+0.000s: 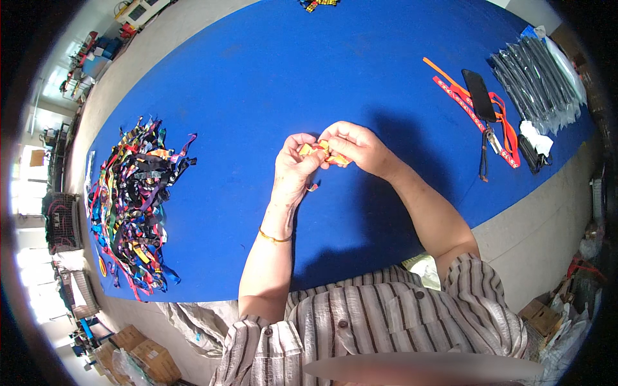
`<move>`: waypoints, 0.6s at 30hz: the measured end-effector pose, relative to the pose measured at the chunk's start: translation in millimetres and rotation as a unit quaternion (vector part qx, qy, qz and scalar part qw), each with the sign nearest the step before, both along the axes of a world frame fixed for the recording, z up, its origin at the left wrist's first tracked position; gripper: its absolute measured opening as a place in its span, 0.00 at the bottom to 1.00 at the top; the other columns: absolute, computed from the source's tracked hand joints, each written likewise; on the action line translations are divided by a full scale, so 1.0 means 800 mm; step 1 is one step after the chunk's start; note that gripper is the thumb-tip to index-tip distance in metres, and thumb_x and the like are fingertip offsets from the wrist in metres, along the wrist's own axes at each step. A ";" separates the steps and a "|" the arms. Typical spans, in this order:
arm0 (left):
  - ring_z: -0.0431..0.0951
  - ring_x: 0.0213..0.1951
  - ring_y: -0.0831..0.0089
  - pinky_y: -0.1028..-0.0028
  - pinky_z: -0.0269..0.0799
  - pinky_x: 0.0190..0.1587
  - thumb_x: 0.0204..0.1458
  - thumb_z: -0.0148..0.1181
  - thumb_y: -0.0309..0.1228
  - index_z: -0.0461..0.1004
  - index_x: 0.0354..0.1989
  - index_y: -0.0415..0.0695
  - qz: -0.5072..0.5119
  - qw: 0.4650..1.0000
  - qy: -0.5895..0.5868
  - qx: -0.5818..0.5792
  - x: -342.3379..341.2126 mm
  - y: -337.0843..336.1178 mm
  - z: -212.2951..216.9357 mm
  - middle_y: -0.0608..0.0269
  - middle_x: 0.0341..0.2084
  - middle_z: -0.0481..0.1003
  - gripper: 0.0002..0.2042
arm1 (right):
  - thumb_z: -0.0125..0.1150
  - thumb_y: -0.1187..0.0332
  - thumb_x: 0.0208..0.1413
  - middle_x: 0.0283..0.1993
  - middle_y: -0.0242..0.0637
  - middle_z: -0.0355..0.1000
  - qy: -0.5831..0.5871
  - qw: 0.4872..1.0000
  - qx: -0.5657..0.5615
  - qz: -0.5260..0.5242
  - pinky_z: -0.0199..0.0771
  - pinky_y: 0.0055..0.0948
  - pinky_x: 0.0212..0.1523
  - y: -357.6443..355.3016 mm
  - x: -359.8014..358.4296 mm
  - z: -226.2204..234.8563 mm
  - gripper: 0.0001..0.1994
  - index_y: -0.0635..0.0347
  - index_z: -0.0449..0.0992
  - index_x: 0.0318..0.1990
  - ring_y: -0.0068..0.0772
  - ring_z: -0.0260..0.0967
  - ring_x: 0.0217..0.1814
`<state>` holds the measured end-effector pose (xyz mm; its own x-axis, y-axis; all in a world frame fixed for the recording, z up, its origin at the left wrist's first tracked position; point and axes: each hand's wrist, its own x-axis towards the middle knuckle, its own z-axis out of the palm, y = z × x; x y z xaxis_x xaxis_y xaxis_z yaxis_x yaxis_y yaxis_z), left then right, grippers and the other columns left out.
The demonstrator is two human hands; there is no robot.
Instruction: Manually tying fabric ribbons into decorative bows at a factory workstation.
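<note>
Above the middle of the blue table (pixel 257 83), both my hands pinch a small bunched piece of yellow and red patterned ribbon (pixel 338 160). My left hand (pixel 297 161) holds its left part between thumb and fingers. My right hand (pixel 360 148) grips it from the right, its fingertips close to the left ones. A short dark and orange end (pixel 313 187) hangs below my left hand; whether it belongs to the same ribbon I cannot tell. The fingers partly hide the held piece.
A big tangled heap of colourful ribbon strips (pixel 138 199) lies at the left. At the right are orange and red lanyards (pixel 473 106), a black phone (pixel 477 95) and a stack of dark items in clear plastic (pixel 537 83). More yellow-black ribbon (pixel 317 5) lies at the far edge.
</note>
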<state>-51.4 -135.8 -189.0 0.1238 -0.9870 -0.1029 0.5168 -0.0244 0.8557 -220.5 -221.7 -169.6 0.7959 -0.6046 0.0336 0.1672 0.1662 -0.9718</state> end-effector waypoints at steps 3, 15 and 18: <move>0.80 0.30 0.73 0.78 0.79 0.33 0.53 0.61 0.19 0.67 0.47 0.40 -0.001 1.000 -0.010 -0.009 0.002 -0.002 -0.005 0.58 0.36 0.77 0.15 | 0.50 0.72 0.67 0.35 0.31 0.73 0.008 1.000 -0.016 -0.004 0.70 0.19 0.35 0.003 0.002 -0.003 0.06 0.65 0.72 0.44 0.17 0.69 0.36; 0.77 0.34 0.77 0.77 0.77 0.35 0.53 0.61 0.17 0.68 0.46 0.41 -0.011 0.996 -0.084 -0.013 0.000 -0.001 -0.005 0.62 0.36 0.75 0.14 | 0.53 0.72 0.64 0.32 0.31 0.70 0.101 0.971 -0.211 -0.059 0.69 0.23 0.35 -0.001 0.001 -0.020 0.05 0.65 0.70 0.38 0.19 0.67 0.34; 0.76 0.35 0.78 0.78 0.76 0.37 0.52 0.60 0.15 0.67 0.46 0.42 -0.006 0.995 -0.097 -0.006 -0.001 0.000 -0.003 0.64 0.36 0.74 0.15 | 0.54 0.73 0.63 0.31 0.36 0.69 0.083 0.929 -0.341 -0.119 0.69 0.29 0.35 -0.001 -0.001 -0.015 0.04 0.65 0.69 0.38 0.25 0.67 0.33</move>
